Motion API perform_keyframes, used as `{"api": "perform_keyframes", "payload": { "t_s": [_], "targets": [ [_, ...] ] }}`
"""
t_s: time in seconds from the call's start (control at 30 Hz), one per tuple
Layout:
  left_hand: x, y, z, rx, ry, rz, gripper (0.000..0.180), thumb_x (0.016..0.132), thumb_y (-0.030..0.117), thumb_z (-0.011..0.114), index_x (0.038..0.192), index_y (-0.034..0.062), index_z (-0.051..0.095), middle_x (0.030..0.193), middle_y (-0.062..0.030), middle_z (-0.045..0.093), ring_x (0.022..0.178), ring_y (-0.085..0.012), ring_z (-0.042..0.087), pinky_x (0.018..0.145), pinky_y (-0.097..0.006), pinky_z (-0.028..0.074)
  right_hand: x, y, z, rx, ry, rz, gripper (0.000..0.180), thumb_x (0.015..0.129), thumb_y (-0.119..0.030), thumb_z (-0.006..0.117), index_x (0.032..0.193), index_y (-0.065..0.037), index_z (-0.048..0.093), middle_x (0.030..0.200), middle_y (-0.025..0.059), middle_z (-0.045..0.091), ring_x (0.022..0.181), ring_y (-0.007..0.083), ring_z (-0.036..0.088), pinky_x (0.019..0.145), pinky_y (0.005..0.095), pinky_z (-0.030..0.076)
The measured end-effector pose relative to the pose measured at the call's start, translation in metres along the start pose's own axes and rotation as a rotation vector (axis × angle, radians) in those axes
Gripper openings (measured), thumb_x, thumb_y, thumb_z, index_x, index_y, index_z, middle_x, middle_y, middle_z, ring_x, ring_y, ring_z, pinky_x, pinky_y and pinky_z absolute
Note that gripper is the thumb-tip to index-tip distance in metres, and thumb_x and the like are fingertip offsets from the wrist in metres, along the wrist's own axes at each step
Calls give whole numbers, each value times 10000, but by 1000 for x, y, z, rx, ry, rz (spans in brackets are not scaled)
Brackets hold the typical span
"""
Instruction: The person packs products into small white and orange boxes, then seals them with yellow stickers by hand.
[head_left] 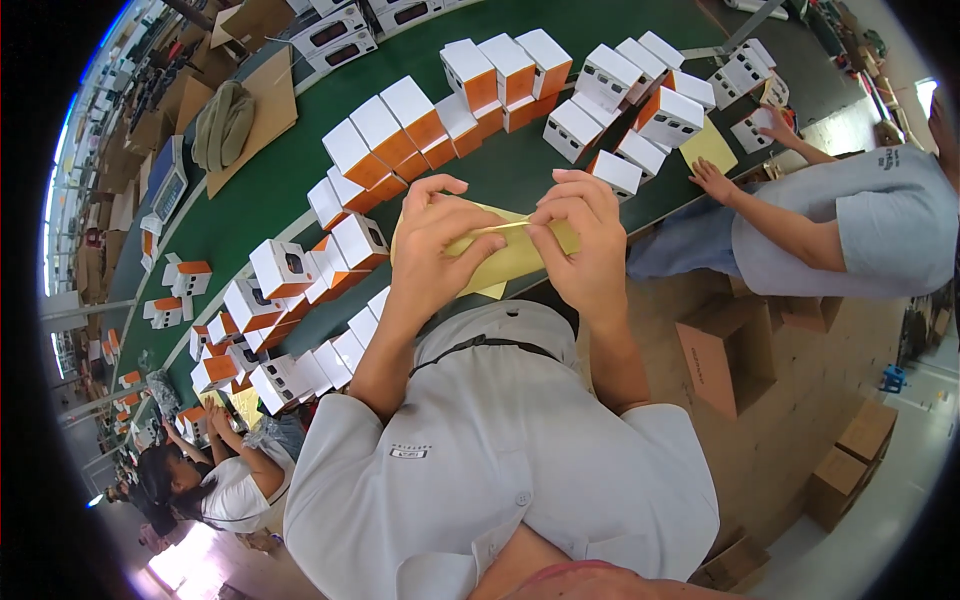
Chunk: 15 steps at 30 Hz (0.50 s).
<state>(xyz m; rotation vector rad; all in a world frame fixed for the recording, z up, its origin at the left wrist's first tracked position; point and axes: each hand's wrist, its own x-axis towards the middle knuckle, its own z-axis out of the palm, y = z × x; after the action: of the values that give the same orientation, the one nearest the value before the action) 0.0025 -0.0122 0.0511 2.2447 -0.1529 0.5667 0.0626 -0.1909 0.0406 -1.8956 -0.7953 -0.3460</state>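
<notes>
Between my two hands is a yellow sheet [512, 258], thin like paper or a sticker backing, above the near edge of the green table. My left hand [438, 245] pinches its raised edge between thumb and fingers. From the other side, my right hand [583, 238] pinches the same edge, so a narrow pale strip stretches between my fingertips. Whether the sheet is one layer or several I cannot tell. Beyond my hands stand rows of white and orange boxes [410, 112], the closest just past my fingers.
More white boxes [575, 128] stand ahead to the right. At the right a co-worker in grey [840, 220] touches another yellow sheet [710, 147] and a box. Another person [235, 480] works at lower left. An open cardboard carton [728, 355] sits on the floor at right.
</notes>
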Motion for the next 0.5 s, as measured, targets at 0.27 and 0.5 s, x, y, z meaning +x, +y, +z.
{"api": "perform_keyframes", "payload": {
  "t_s": [0.27, 0.5],
  "targets": [
    [8, 2, 4, -55, -47, -5, 167, 646, 32, 752, 802, 59, 700, 761, -48, 628, 890, -246, 499, 763, -352, 429, 11, -13, -8, -125, -21, -38, 203, 671, -14, 739, 838, -89, 652, 882, 43, 605, 1063, 290, 562, 908, 400, 411],
    [11, 7, 2, 153, -15, 146, 189, 606, 37, 764, 782, 70, 701, 752, -48, 623, 907, -266, 508, 813, -370, 415, 10, -7, -5, -255, -82, -222, 174, 690, -109, 734, 840, -112, 646, 840, 10, 560, 988, 229, 566, 846, 401, 409]
  ]
}}
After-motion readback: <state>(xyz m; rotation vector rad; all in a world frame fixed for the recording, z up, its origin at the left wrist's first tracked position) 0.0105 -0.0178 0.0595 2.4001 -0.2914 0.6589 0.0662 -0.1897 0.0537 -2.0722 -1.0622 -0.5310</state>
